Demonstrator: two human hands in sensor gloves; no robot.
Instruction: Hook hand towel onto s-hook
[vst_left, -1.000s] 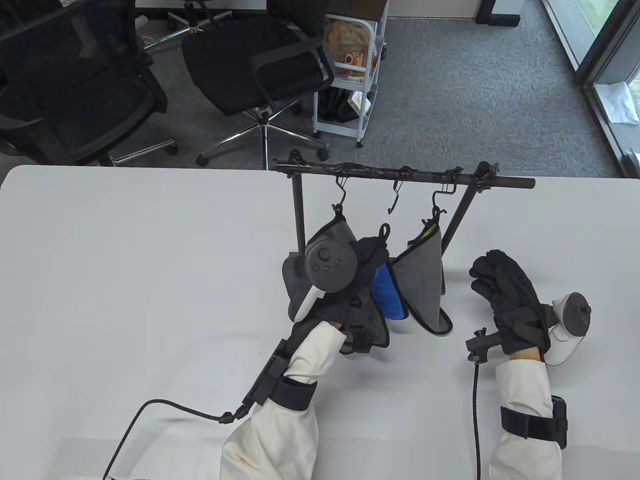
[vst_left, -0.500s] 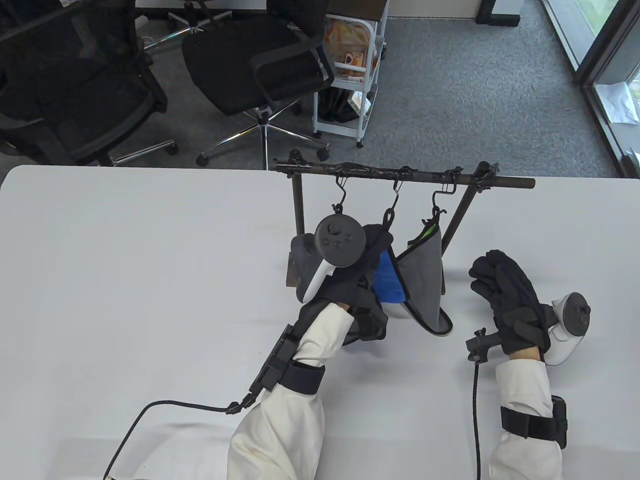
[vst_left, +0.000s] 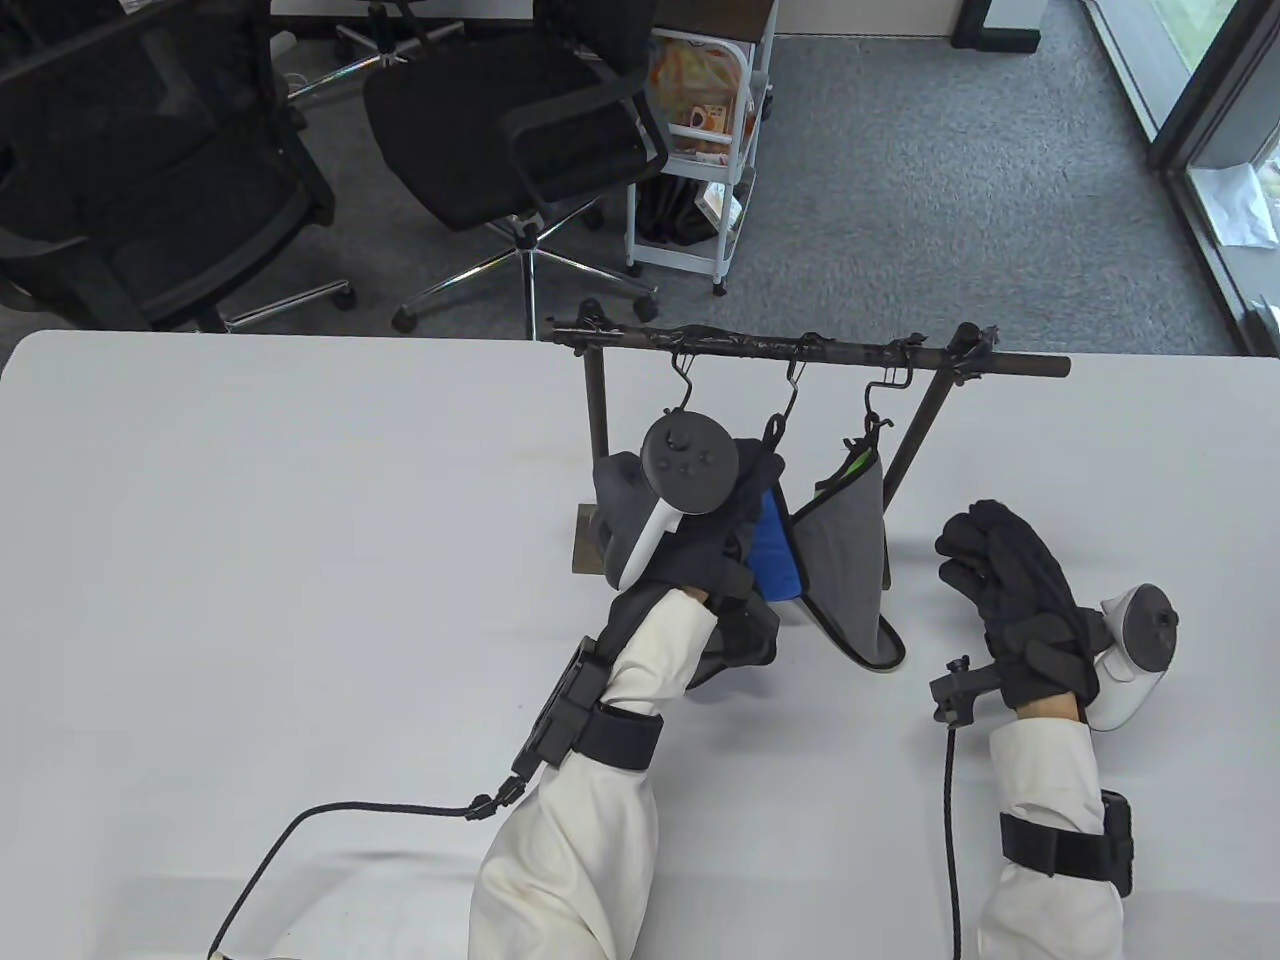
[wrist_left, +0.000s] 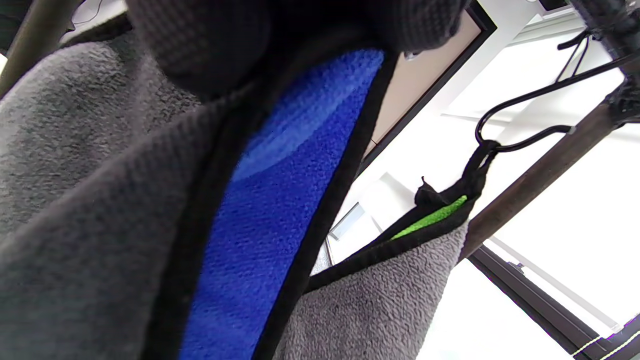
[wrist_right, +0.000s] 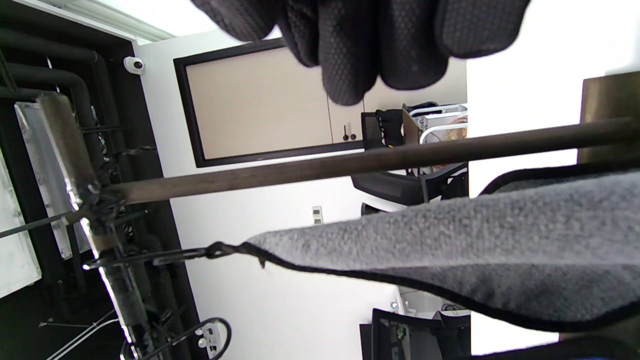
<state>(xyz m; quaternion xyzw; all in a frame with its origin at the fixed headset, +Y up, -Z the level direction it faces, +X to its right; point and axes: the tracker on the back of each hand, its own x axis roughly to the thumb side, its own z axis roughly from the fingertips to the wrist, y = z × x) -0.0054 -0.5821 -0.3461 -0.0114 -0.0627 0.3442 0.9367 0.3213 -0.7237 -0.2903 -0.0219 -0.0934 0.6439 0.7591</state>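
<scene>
A dark rack bar (vst_left: 850, 352) carries three S-hooks. A grey towel (vst_left: 615, 490) hangs from the left S-hook (vst_left: 682, 385), and a grey-and-green towel (vst_left: 850, 520) from the right S-hook (vst_left: 873, 405). My left hand (vst_left: 748, 472) grips a blue-and-grey towel (vst_left: 772, 545) just below its black loop (vst_left: 773, 430). The loop is up at the lower end of the middle S-hook (vst_left: 790, 392); I cannot tell whether it is around the hook. In the left wrist view my fingers (wrist_left: 210, 45) pinch the blue towel (wrist_left: 280, 210). My right hand (vst_left: 1010, 580) rests on the table, empty.
The rack's legs (vst_left: 598, 420) and base plate (vst_left: 585, 545) stand on the white table (vst_left: 300, 560). Cables trail from both wrists near the front edge. Office chairs (vst_left: 520, 120) and a white cart (vst_left: 700, 150) stand beyond the table's far edge.
My left hand has lifted the blue towel up and away from me, bringing its loop from below the middle hook up to the hook's lower end. My right hand has stayed still.
</scene>
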